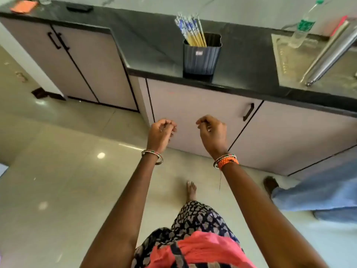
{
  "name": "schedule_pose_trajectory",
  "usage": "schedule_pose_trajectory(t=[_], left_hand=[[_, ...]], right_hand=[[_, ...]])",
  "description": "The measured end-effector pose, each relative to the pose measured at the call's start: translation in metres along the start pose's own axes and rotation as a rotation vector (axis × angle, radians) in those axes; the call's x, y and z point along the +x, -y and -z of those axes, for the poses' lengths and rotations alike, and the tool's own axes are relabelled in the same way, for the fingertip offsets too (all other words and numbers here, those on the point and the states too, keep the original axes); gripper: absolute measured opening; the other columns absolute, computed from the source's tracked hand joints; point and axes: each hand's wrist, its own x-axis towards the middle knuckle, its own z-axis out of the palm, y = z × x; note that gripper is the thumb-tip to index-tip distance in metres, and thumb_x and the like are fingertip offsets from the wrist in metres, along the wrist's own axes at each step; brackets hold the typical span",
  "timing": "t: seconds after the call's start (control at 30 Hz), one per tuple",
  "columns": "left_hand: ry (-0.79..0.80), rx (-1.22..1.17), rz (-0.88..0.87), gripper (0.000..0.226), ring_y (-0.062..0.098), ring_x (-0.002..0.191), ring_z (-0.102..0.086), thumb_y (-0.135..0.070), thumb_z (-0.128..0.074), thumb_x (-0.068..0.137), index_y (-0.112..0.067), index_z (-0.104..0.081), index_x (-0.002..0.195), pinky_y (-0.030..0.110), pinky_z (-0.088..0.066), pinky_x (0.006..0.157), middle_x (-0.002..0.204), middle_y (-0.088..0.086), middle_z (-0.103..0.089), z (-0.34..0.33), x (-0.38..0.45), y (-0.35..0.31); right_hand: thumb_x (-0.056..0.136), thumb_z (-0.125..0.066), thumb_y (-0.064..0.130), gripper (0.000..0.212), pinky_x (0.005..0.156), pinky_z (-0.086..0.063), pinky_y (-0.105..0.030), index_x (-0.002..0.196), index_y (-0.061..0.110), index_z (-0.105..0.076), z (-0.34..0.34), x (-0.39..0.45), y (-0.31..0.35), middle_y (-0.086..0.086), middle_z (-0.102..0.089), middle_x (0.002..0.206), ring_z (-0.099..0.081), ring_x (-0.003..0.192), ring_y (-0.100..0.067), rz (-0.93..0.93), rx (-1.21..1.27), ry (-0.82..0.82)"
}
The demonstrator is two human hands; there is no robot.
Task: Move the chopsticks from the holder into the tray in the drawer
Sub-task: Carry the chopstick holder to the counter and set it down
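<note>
Grip first: the left hand (pixel 161 132) is hanging in the air with its fingers curled loosely inward, holding nothing, and the right hand (pixel 212 132) is doing the same beside it, a gap showing between the two. Both are hovering in front of a pale cabinet door (pixel 193 105), below the edge of the dark surface (pixel 154 49), touching neither. Bangles are sitting on each wrist, with orange thread on the right one.

Well above the hands, the chopsticks (pixel 191 29) are standing bunched in the holder (pixel 201 57), leaning toward its left side. Their lower parts are showing yellow, their upper ends white with a blue pattern. The holder is a dark, ribbed, square-mouthed cup with a small label on its front, resting near the front edge of the surface.

Farther right, a clear bottle (pixel 303 26) with a green label is standing by a steel sink (pixel 286 60).
</note>
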Motion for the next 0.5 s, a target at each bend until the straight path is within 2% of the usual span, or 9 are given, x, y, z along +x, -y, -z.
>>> schedule_pose_trajectory(t=[0.1, 0.2, 0.23, 0.33, 0.4, 0.43, 0.5], left_hand=[[-0.096, -0.025, 0.050, 0.022, 0.009, 0.062, -0.048, -0.008, -0.051, 0.089, -0.023, -0.051, 0.072, 0.020, -0.038, 0.052, 0.075, -0.001, -0.057, -0.021, 0.079, -0.006], [-0.160, -0.079, 0.074, 0.011, 0.014, 0.077, -0.050, -0.010, -0.049, 0.091, -0.019, -0.051, 0.085, 0.028, -0.039, 0.070, 0.087, 0.003, -0.057, -0.047, 0.158, -0.019], [-0.163, -0.101, 0.087, 0.011, 0.015, 0.081, -0.050, -0.012, -0.048, 0.092, -0.021, -0.051, 0.086, 0.029, -0.038, 0.073, 0.091, 0.003, -0.057, -0.055, 0.184, -0.024], [-0.142, -0.232, 0.126, 0.016, 0.006, 0.081, -0.047, -0.016, -0.043, 0.094, -0.026, -0.052, 0.085, 0.025, -0.035, 0.069, 0.089, -0.005, -0.053, -0.075, 0.244, -0.033], [-0.134, -0.272, 0.178, 0.015, 0.006, 0.095, -0.049, -0.020, -0.041, 0.095, -0.023, -0.055, 0.100, 0.024, -0.036, 0.077, 0.104, -0.004, -0.056, -0.086, 0.284, -0.035], [-0.138, -0.296, 0.208, 0.018, 0.007, 0.098, -0.050, -0.019, -0.040, 0.094, -0.022, -0.054, 0.105, 0.025, -0.036, 0.078, 0.107, -0.002, -0.056, -0.090, 0.301, -0.035], [-0.157, -0.344, 0.235, 0.018, 0.007, 0.084, -0.053, -0.015, -0.038, 0.094, -0.023, -0.053, 0.096, 0.022, -0.039, 0.071, 0.091, -0.002, -0.057, -0.095, 0.326, -0.035]], right_hand=[[0.083, -0.047, 0.004, 0.025, 0.063, -0.055, -0.034, 0.080, 0.012, -0.071, -0.010, 0.075, -0.025, 0.005, -0.067, 0.076, -0.067, 0.070, -0.018, -0.034, 0.061, -0.031], [0.086, -0.048, 0.005, 0.023, 0.062, -0.045, -0.022, 0.083, 0.013, -0.069, -0.016, 0.152, -0.040, 0.005, -0.066, 0.080, -0.058, 0.067, -0.005, -0.102, 0.143, -0.095], [0.087, -0.048, 0.006, 0.021, 0.065, -0.043, -0.019, 0.086, 0.012, -0.068, -0.017, 0.178, -0.046, 0.005, -0.065, 0.084, -0.056, 0.070, -0.003, -0.121, 0.180, -0.139], [0.091, -0.047, 0.015, 0.019, 0.074, -0.041, -0.014, 0.103, 0.010, -0.060, -0.025, 0.243, -0.058, -0.002, -0.060, 0.102, -0.054, 0.089, -0.010, -0.171, 0.249, -0.257], [0.092, -0.045, 0.018, 0.022, 0.076, -0.041, -0.007, 0.108, 0.008, -0.057, -0.030, 0.286, -0.064, -0.004, -0.057, 0.107, -0.052, 0.095, -0.013, -0.227, 0.316, -0.323], [0.093, -0.044, 0.018, 0.022, 0.079, -0.043, -0.009, 0.106, 0.008, -0.057, -0.033, 0.305, -0.066, -0.004, -0.057, 0.105, -0.052, 0.095, -0.014, -0.292, 0.372, -0.349], [0.092, -0.045, 0.016, 0.018, 0.088, -0.047, -0.033, 0.096, 0.008, -0.061, -0.037, 0.335, -0.074, -0.006, -0.059, 0.096, -0.052, 0.090, -0.018, -0.493, 0.534, -0.396]])
